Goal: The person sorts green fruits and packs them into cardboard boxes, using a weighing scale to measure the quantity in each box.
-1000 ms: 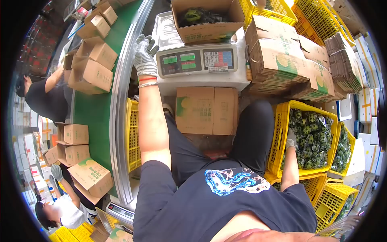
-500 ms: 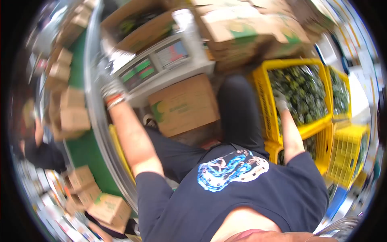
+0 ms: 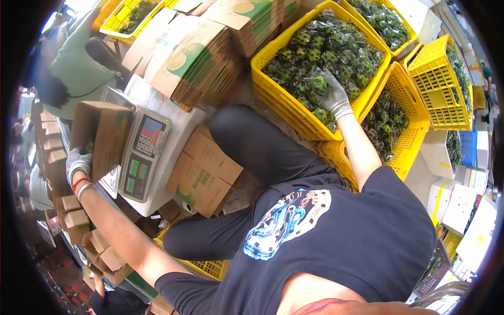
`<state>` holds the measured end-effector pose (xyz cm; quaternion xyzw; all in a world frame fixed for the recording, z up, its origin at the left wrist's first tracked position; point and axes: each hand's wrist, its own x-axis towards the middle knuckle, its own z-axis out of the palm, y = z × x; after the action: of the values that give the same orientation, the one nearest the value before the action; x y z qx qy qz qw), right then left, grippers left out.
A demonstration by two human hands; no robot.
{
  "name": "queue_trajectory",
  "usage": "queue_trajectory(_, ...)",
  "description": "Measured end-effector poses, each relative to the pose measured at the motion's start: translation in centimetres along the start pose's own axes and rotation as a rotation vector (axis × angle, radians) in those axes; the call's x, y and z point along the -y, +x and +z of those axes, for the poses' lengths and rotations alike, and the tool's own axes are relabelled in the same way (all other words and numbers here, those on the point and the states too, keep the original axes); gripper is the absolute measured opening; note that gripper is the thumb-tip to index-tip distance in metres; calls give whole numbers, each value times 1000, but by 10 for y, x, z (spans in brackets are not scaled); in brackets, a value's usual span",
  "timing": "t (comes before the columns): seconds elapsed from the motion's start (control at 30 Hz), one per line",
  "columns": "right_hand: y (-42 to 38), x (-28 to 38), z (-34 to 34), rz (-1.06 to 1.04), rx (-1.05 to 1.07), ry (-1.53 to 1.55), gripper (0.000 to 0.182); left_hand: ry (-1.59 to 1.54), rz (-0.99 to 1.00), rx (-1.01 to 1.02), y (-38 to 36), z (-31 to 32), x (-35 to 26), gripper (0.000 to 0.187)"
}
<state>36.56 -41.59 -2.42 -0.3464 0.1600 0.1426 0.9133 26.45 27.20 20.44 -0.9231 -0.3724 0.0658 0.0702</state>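
My left hand (image 3: 79, 160), in a pale glove, is at the near edge of an open cardboard box (image 3: 111, 137), its fingers curled over the rim; the fingertips are partly hidden. Inside the box a little green shows. The box stands on a scale (image 3: 143, 152) with a keypad and green displays. My right hand (image 3: 335, 95), gloved too, is within a yellow crate (image 3: 258, 64) full of green produce in clear plastic bags. Its fingers are round one bagged green item (image 3: 318, 84), with other bags on all sides.
Flattened cardboard boxes (image 3: 191, 60) are stacked beyond the scale. Another cardboard box (image 3: 203, 170) is between the scale and my legs. More yellow crates (image 3: 438, 84) stand at the right. A person in a green top (image 3: 79, 65) leans in at the upper left, close to the scale.
The view has turned, bringing the open box on the scale and the leaning person into clearer sight. My right hand has moved from the crate's side in among the bags and closed on one.
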Motion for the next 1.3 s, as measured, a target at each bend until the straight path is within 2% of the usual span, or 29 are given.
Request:
queue_trajectory(0.03,3,-5,-6,-20,-11,-34,45,14,13,-17,14,12,11,52)
queue_trajectory(0.1,14,12,-17,-69,35,32,44,58,0,-37,-10,-7,-16,45)
queue_trajectory(0.17,12,34,-15,-164,-170,5,46,105,8,-59,-16,-11,-26,43)
queue_trajectory(0.2,19,42,-28,-203,-200,-155,46,116,26,-94,-20,-11,-29,33)
queue_trajectory(0.23,28,48,-43,-241,-228,-316,47,84,57,-98,-14,-8,-25,31)
queue_trajectory(0.27,29,45,-51,-368,-302,-773,46,48,88,-102,-6,0,-15,29)
queue_trajectory(0.3,30,46,-60,-313,-295,-1195,44,15,119,-104,0,7,-7,28)
queue_trajectory(0.37,-3,47,-7,24,-298,-1912,48,-32,160,-186,-6,8,-2,23)
queue_trajectory(0.43,-7,46,-4,601,27,-2122,58,-124,198,-272,-21,-4,6,20)
queue_trajectory(0.5,-17,23,-29,562,177,-2091,69,-618,166,-378,-13,8,52,19)
queue_trajectory(0.57,-19,-3,-25,557,115,-2369,82,-884,160,-544,-56,-2,52,20)
queue_trajectory(0.6,-15,-8,-32,471,118,-2439,82,-1198,221,-464,-65,0,49,22)
queue_trajectory(0.7,-3,-16,-31,453,236,-2513,77,-2123,378,-153,-89,26,53,28)
queue_trajectory(0.77,-10,-14,-21,436,354,-2454,75,-2719,472,95,-113,46,58,34)
queue_trajectory(0.83,-11,-6,-12,478,482,-2399,71,-3193,1000,554,-122,71,42,44)
queue_trajectory(0.87,2,-7,-44,482,484,-2344,77,-3174,882,477,-128,70,35,38)
queue_trajectory(0.9,-18,4,-17,380,423,-2276,78,-3145,765,407,-135,68,29,32)
queue_trajectory(0.93,-17,6,-30,273,346,-2243,82,-3107,649,347,-143,66,24,28)
queue_trajectory(0.97,-28,9,-9,318,252,-2124,83,-2988,493,184,-145,68,31,25)
queue_trajectory(1.0,-25,9,-25,169,292,-2066,84,-3104,587,415,-141,66,35,23)
queue_trajectory(1.03,-26,6,-36,120,275,-1884,86,-2594,560,-93,-135,75,45,24)
queue_trajectory(1.07,-30,8,-28,270,184,-1896,88,-2032,459,-456,-127,94,58,26)
queue_trajectory(1.1,-23,8,-46,216,215,-1898,89,-2407,463,-304,-127,104,72,29)
queue_trajectory(1.13,-35,16,-7,239,169,-1958,90,-2790,421,-161,-127,113,86,32)
queue_trajectory(1.17,-18,25,-33,-68,206,-1998,87,-2759,396,-108,-142,93,68,35)
queue_trajectory(1.2,-8,36,-10,29,108,-1769,80,-2744,398,-195,-143,90,61,37)
queue_trajectory(1.23,-14,31,48,-33,72,-1542,74,-2677,353,-276,-143,84,52,37)
queue_trajectory(1.27,-6,30,76,-98,239,-1345,67,-2619,326,-323,-147,78,42,36)
queue_trajectory(1.3,-15,17,134,-185,342,-1156,62,-2562,303,-363,-149,74,36,34)
